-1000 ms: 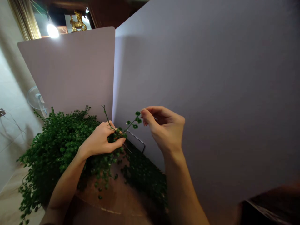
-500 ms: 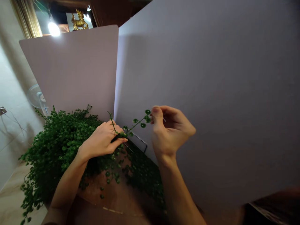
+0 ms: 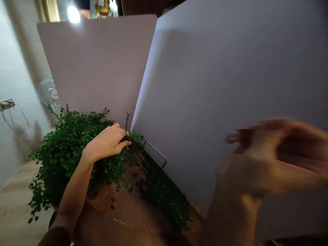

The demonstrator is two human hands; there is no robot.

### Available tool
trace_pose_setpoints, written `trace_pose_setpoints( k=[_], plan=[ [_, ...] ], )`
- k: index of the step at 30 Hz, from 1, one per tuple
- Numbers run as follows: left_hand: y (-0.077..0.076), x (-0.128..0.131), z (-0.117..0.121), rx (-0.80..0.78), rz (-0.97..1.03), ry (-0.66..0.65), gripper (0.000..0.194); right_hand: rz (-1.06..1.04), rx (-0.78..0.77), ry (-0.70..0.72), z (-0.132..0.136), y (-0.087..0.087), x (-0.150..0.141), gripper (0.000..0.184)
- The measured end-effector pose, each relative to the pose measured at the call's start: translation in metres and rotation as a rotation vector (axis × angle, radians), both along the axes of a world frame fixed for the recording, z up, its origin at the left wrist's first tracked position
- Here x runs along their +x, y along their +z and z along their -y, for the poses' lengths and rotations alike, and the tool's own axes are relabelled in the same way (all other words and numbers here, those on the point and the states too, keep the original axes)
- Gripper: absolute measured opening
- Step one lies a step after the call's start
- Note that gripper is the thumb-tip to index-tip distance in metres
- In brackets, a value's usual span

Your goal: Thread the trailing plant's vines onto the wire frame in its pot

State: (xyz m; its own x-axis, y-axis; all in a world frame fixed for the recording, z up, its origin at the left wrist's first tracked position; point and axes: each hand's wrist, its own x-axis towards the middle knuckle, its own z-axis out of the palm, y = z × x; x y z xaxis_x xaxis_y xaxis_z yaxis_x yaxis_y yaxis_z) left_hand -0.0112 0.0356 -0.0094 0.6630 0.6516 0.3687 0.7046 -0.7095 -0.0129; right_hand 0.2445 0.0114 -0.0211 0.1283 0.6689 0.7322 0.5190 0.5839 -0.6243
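Note:
My left hand is closed around a green plant stem, its bare tip sticking up past the thumb and fingers. Small leafy sprigs show just beyond my fingertips. Under and left of this hand spreads a bushy green plant with small round leaves, some strands trailing down. My right hand is far to the right, away from the plant. Motion smears its fingers, so anything in them is hidden from me.
A thin metal wire frame stands by a dark green leafy strip on the brown wooden table. Pale panels rise behind and at the right. A fan, a lit bulb and a gold figurine lie beyond.
My right hand has swung from beside the beaded sprig far to the right and blurred. My left hand keeps its hold near the plant. The view has shifted, moving the background left-to-right and up.

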Motion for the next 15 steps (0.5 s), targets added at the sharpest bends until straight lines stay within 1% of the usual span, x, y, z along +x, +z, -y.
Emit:
trace_pose_setpoints(
  k=[2,5,7,9,12,14,15],
  plan=[
    [0.002,-0.001,0.001,0.067,0.08,0.028,0.024,0.09,-0.028,-0.008,-0.007,-0.003,0.001,0.035],
    [0.005,0.002,0.003,0.14,0.106,0.081,0.023,0.247,-0.081,-0.017,-0.018,-0.012,0.002,0.037],
    [0.005,0.005,0.003,0.16,0.127,0.102,0.023,0.373,-0.17,-0.04,-0.026,-0.02,0.007,0.042],
    [0.004,0.008,0.001,0.157,0.166,0.111,0.023,0.496,-0.309,-0.081,-0.034,-0.029,0.012,0.045],
    [0.002,0.012,-0.004,0.155,0.183,0.112,0.024,0.61,-0.471,-0.127,-0.042,-0.04,0.017,0.037],
    [-0.001,0.015,-0.007,0.167,0.172,0.097,0.024,0.63,-0.487,-0.132,-0.044,-0.042,0.018,0.03],
    [-0.002,0.017,-0.008,0.175,0.169,0.089,0.024,0.632,-0.466,-0.118,-0.043,-0.04,0.018,0.028]
  ],
)
